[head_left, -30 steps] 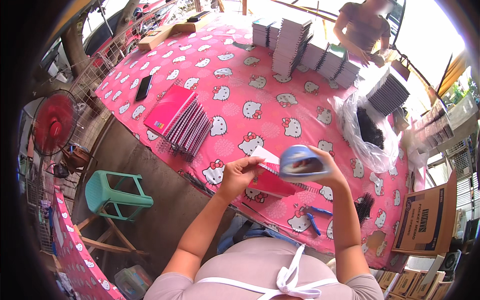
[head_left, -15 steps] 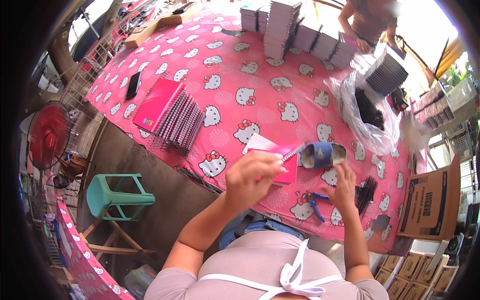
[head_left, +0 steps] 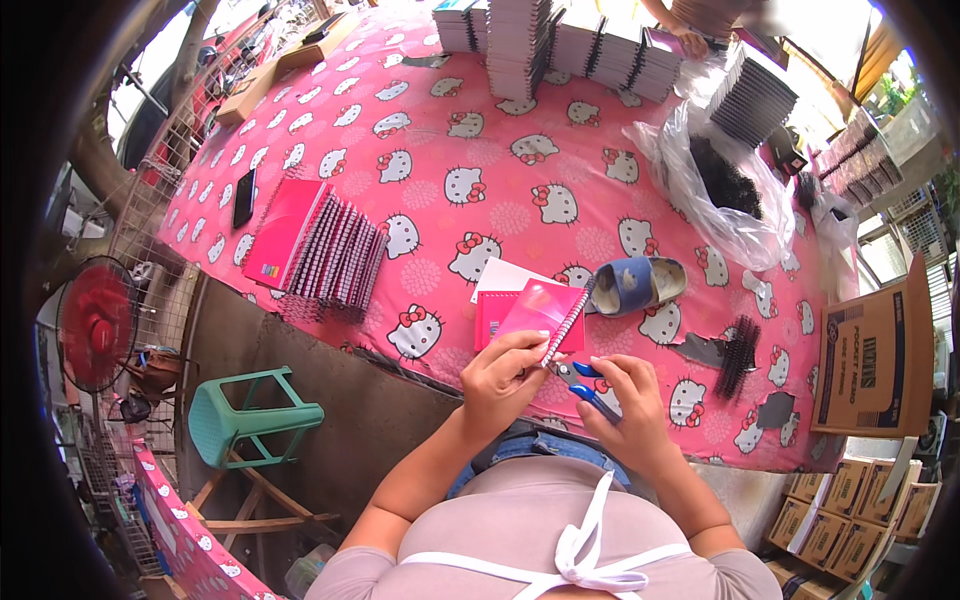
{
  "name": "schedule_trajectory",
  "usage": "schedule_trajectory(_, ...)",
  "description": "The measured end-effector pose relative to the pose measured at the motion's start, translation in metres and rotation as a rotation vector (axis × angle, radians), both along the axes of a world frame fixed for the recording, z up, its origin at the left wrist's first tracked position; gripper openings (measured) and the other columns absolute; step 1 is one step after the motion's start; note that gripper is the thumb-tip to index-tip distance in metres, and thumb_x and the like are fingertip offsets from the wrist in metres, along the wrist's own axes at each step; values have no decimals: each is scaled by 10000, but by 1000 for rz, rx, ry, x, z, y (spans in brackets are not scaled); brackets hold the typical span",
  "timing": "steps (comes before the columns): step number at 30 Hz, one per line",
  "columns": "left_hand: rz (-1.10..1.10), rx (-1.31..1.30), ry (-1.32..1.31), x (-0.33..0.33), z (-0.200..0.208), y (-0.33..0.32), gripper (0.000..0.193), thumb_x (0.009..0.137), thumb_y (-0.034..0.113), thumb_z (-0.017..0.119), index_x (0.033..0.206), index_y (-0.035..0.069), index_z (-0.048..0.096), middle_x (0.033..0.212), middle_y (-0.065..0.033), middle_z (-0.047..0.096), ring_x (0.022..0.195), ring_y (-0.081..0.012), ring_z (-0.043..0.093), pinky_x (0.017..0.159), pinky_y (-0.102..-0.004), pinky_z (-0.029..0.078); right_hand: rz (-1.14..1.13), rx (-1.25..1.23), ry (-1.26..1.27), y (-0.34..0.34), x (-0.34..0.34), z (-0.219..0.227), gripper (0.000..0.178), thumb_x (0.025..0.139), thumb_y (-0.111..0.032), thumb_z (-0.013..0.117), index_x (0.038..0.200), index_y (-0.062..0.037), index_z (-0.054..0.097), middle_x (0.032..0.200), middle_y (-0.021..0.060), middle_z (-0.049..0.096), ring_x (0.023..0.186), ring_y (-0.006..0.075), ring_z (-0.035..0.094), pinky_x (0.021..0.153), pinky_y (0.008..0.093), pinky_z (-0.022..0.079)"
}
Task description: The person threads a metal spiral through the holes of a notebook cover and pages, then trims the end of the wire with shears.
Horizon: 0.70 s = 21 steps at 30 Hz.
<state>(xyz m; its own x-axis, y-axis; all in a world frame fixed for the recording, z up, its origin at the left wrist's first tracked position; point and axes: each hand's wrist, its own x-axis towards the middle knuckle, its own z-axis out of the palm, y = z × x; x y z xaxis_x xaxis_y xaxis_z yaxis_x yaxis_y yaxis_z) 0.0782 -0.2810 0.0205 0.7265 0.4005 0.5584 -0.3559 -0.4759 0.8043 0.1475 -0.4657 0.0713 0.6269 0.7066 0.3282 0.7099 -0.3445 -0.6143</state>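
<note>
Pink-covered: holding spiral notebook by the near end of its wire coil in left hand, with thumb and fingers pinched closed on it. Gripping blue-handled pliers in right hand, with fingers part curled round spread handles. Pointing plier tips at that same coil end (on the wire or just short of it, cannot tell). Under the held notebook, near the table's front edge: another pink notebook, plus white sheet poking out beyond. Just right of the coil, a blue slipper. Farther right, a bunch of black coils, then cardboard box. Up from there, clear plastic bag with more black coils inside. Off left, stack of pink notebooks, with black phone beside it. All on pink cat-print tablecloth. At far edge, tall white notebook stacks near co-worker's hand. Down left on the floor, green stool.
</note>
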Motion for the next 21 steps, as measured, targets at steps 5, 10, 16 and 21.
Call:
schedule_trajectory(5, 35, 114, -121, -3, 4, 6, 220, 713, -143, 718, 898, -41, 658, 976, -173, 679, 841, -218, 700, 731, -293, 592, 7, 8, 1139, -7, 6, -11, 323, 867, -171, 669, 1122, 23, 625, 968, 107, 646, 849, 212, 608, 724, 327, 490)
schedule_trajectory(10, 129, 149, -159, 2, 36, 23, 208, 741, -44, 765, 851, -5, 592, 957, -164, 679, 835, -201, 679, 712, -288, 563, 41, 286, 1193, -5, 3, -31, 392, 897, -209, 622, 1174, 67, 594, 903, 93, 661, 833, 133, 622, 761, 213, 484)
schedule_trajectory(16, 756, -485, -484, -36, 126, 185, 270, 799, 169, 784, 735, 113, 528, 674, 43, 500, 592, -30, 428, 554, -198, 358, -296, -249, 27, -75, 28, -106, 481, 795, -213, 732, 1206, -16, 578, 1207, 180, 557, 1105, 337, 537, 934, 425, 433)
schedule_trajectory(21, 562, -401, -547, -63, 126, 233, 178, 792, 5, 752, 810, 61, 584, 938, -126, 689, 823, -122, 647, 730, -230, 529, -234, -124, -188, -28, 49, -44, 583, 735, -203, 789, 1237, -24, 553, 1324, 196, 481, 1227, 383, 464, 1029, 472, 371)
